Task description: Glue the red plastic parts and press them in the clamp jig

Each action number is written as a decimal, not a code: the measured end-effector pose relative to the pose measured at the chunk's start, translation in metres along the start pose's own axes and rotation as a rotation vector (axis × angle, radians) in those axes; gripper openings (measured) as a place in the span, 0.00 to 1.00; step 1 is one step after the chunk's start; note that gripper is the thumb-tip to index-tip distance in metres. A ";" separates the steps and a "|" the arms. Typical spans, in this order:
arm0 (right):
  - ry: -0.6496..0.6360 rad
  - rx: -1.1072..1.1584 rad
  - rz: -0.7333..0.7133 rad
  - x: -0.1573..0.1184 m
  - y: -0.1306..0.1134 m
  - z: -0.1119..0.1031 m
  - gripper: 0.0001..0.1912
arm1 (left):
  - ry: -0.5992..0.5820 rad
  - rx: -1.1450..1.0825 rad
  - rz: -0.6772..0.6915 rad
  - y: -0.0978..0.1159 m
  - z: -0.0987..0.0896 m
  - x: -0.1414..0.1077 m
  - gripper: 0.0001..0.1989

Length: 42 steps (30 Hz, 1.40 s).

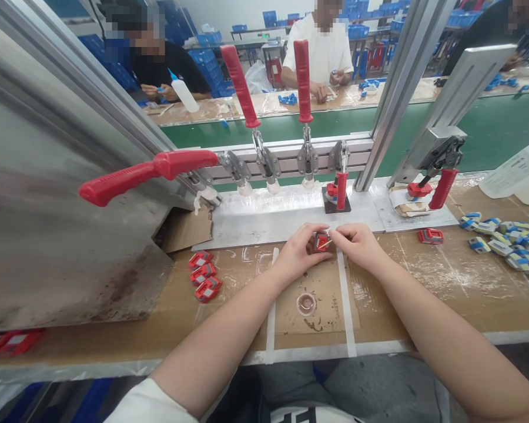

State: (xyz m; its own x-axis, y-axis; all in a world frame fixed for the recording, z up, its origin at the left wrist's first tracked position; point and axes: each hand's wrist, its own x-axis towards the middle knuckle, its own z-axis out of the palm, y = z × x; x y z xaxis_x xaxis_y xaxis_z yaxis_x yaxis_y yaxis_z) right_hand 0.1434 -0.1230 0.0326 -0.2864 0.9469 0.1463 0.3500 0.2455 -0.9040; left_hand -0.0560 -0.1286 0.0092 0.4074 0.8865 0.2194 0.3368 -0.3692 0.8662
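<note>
My left hand (300, 251) is closed around a small red and grey plastic part (321, 242) just above the bench. Pinched in my right hand (356, 245) is a thin pale stick (327, 243), its tip against the red part. A small round cup (306, 304) of brownish liquid sits below my hands on a stained cardboard sheet (291, 320). To the left lie several red and grey parts (204, 275), and one more red part (431, 236) rests to the right.
Red-handled toggle clamps (304, 82) line a metal rail behind my hands. One clamp (342, 191) presses on a red part. Blue and grey parts (514, 244) are heaped at right, near a translucent jug (518, 173). Co-workers sit beyond the green belt (229, 136).
</note>
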 end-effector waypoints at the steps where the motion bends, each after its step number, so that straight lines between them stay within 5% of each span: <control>1: -0.008 -0.019 -0.004 0.000 0.000 -0.001 0.24 | 0.000 0.030 0.019 0.000 0.000 0.000 0.29; 11: 0.017 -0.259 -0.200 -0.003 -0.001 0.001 0.22 | -0.028 0.123 0.099 0.003 0.001 0.000 0.27; 29: -0.046 -0.298 -0.172 -0.002 0.000 -0.002 0.23 | -0.141 -0.065 -0.098 0.008 -0.002 0.000 0.36; 37: 0.138 -0.448 -0.224 -0.004 -0.002 -0.006 0.21 | -0.154 -0.056 -0.091 0.006 -0.001 0.000 0.38; 42: 0.039 -0.379 -0.235 -0.004 -0.002 -0.004 0.22 | -0.151 -0.066 -0.105 0.007 -0.002 0.000 0.38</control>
State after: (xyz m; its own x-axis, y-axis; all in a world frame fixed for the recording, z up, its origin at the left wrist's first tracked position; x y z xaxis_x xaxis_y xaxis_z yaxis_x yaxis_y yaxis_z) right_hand 0.1471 -0.1266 0.0354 -0.3657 0.8614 0.3524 0.5835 0.5072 -0.6343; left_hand -0.0552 -0.1305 0.0157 0.4977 0.8652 0.0608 0.3300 -0.2537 0.9092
